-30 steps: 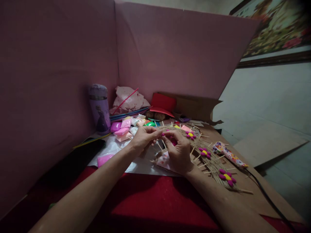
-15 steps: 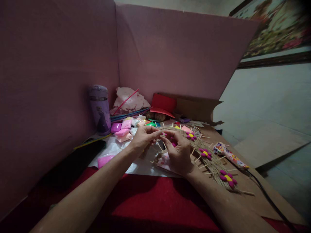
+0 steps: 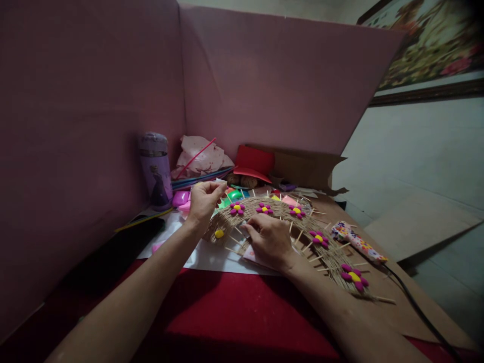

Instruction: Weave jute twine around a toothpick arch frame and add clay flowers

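A woven twine arch (image 3: 278,207) lies in front of me, with thin sticks poking out along both edges. Magenta flowers (image 3: 319,239) with yellow centres sit along its band, and a lone yellow disc (image 3: 219,234) lies near its left end. My left hand (image 3: 204,201) is over the arch's upper left edge, thumb and fingers pinched together; what they hold, if anything, is too small to name. Inside the curve, my right hand (image 3: 270,242) is closed, thumb against the fingers, over a pale patterned piece (image 3: 254,254). Its fingertips may hold something tiny.
Colourful clay packets (image 3: 181,197) lie behind my left hand. A purple bottle (image 3: 156,171) stands at the left by the pink wall panel (image 3: 94,126). On the brown cardboard (image 3: 393,287) at right lies a floral-patterned, gun-shaped tool (image 3: 359,243) with a black cord (image 3: 416,305).
My hands have moved apart: the left went up and left, the right slightly left and down. The flowers at the top left of the arch are now uncovered.
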`<action>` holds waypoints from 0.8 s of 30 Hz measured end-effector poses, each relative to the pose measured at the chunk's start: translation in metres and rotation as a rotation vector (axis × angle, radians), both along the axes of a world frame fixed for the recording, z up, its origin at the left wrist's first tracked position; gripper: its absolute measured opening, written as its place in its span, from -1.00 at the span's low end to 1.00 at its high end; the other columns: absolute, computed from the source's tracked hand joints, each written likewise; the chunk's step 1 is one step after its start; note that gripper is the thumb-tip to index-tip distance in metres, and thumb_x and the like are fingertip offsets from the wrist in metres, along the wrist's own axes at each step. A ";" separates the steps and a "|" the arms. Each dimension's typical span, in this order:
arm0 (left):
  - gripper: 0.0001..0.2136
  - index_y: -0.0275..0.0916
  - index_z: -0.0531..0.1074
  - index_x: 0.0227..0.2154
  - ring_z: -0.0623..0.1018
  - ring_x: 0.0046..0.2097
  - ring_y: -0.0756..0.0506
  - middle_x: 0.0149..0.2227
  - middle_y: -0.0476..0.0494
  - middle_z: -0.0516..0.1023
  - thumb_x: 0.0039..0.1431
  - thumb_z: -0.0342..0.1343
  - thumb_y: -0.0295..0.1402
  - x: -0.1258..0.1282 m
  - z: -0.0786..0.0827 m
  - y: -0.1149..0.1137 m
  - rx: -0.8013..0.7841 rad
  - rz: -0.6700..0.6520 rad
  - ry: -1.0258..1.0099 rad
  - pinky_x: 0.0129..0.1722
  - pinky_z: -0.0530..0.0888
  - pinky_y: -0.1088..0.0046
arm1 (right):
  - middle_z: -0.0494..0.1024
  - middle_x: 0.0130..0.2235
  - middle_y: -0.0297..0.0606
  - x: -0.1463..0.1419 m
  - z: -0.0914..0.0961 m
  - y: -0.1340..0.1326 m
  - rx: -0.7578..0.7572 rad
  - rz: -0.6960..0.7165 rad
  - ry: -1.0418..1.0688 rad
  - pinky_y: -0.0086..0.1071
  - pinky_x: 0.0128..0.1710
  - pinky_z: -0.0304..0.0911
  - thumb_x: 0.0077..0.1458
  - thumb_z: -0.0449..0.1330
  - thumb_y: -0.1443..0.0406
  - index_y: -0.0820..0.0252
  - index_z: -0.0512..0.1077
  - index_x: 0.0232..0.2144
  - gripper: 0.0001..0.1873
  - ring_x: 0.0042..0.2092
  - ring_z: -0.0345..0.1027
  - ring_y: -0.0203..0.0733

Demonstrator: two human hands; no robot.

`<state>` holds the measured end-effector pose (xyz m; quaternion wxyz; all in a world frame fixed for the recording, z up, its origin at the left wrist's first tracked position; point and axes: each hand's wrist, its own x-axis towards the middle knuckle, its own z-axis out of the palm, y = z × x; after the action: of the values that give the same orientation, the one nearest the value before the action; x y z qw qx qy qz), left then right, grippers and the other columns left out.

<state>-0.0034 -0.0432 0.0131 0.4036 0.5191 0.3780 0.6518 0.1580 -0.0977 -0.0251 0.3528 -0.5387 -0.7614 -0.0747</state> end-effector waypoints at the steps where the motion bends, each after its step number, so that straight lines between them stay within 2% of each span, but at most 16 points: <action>1: -0.73 -0.35 0.44 -0.58 0.28 -0.62 0.11 -0.63 -0.01 0.43 -0.19 0.27 -0.20 -0.001 0.001 0.001 0.004 0.021 -0.006 -0.64 0.19 0.58 | 0.54 -0.43 -0.35 0.000 0.001 0.000 -0.019 -0.023 -0.041 -0.42 -0.44 0.03 0.06 0.19 0.19 0.14 0.42 -0.53 -0.81 -0.42 0.37 -0.27; 5: -0.74 -0.36 0.44 -0.56 0.27 -0.63 0.12 -0.63 -0.01 0.43 -0.20 0.26 -0.22 -0.006 0.003 0.005 0.003 0.050 -0.058 -0.65 0.17 0.59 | 0.55 -0.43 -0.36 -0.002 0.005 -0.002 -0.067 -0.084 -0.135 -0.40 -0.47 -0.06 0.02 0.22 0.20 0.13 0.41 -0.51 -0.84 -0.42 0.37 -0.26; 11: -0.75 -0.35 0.42 -0.57 0.27 -0.65 0.12 -0.64 0.01 0.42 -0.22 0.27 -0.24 -0.008 0.003 0.007 -0.006 0.054 -0.097 -0.67 0.16 0.60 | 0.58 -0.45 -0.32 -0.005 0.008 -0.003 -0.133 -0.141 -0.283 -0.38 -0.51 -0.20 0.00 0.20 0.26 0.11 0.42 -0.34 -0.88 -0.44 0.39 -0.21; 17: -0.76 -0.34 0.41 -0.58 0.27 -0.65 0.12 -0.65 0.01 0.41 -0.20 0.26 -0.24 -0.008 0.003 0.007 0.012 0.067 -0.099 -0.67 0.18 0.60 | 0.58 -0.37 -0.26 -0.003 0.005 0.003 -0.093 -0.077 -0.341 -0.37 -0.50 -0.16 0.04 0.06 0.38 0.16 0.42 -0.30 -0.83 -0.41 0.39 -0.21; 24: -0.74 -0.35 0.41 -0.58 0.27 -0.64 0.12 -0.64 0.01 0.41 -0.21 0.26 -0.23 -0.011 0.006 0.010 0.019 0.099 -0.135 -0.67 0.17 0.60 | 0.56 -0.34 -0.22 0.000 0.006 0.031 -0.003 -0.057 -0.386 -0.36 -0.48 -0.11 0.06 0.03 0.39 0.20 0.42 -0.34 -0.83 -0.38 0.37 -0.22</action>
<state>-0.0139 -0.0337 0.0188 0.3907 0.4586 0.3690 0.7078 0.1584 -0.0670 -0.0189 0.1970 -0.5362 -0.7996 -0.1853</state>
